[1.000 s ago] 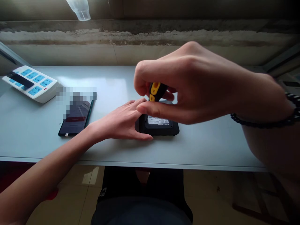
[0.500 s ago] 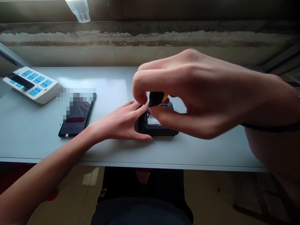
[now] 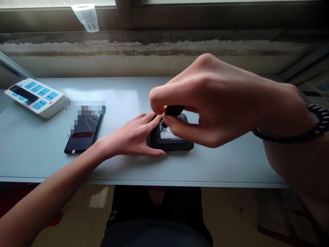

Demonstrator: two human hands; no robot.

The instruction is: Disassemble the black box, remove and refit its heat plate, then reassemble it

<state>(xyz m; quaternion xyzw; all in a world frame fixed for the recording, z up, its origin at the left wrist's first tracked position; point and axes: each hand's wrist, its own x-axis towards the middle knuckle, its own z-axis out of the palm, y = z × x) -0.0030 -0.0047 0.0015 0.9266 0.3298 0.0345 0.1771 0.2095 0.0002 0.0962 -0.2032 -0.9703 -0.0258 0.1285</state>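
A black box-shaped device (image 3: 177, 146) lies on the table, with a white printed label (image 3: 169, 133) bearing a QR code on its upper face. My left hand (image 3: 133, 135) rests flat across its left end, fingers and thumb spread apart. Above the label, my right hand (image 3: 205, 99) is closed round the black and yellow handle of a screwdriver (image 3: 174, 110). The screwdriver's thin dark shaft slants down to the device near the label's left side. My fingers partly cover the handle, and I cannot see clearly where the tip meets the device.
Left of my left hand a phone (image 3: 83, 137) lies face up, partly pixelated. Farther left stands a white power strip (image 3: 48, 108) with blue sockets and a dark slim object (image 3: 24, 93) on it. A clear plastic cup-like piece (image 3: 88, 19) is at the window ledge.
My right hand has turned at the wrist, shifting the screwdriver handle's angle, and the beaded bracelet shows more. My left hand keeps its place on the device. The view has tilted up slightly.
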